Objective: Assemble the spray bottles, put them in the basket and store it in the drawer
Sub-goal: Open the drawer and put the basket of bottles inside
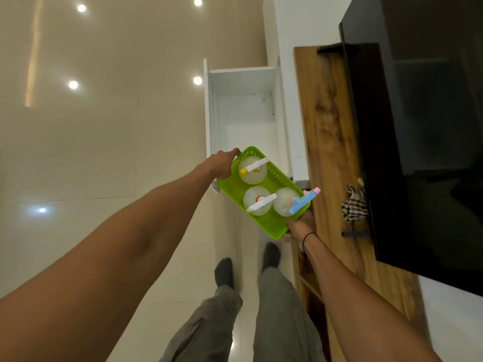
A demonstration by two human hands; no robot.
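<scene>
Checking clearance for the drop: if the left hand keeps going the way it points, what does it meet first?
Probably the open drawer. The left hand holds the basket by its far end and points up-frame toward the drawer's near edge and white interior. Depth is unclear; nothing else shows in that line.

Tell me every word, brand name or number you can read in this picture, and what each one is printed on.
None can be read.
Bottle with the yellow nozzle in the green basket: a coloured mark shows on top, too blurred to read.
Bottle with the red collar: no legible text.
Bottle with the blue sprayer: no legible text.
White drawer and black screen: no writing visible.
</scene>
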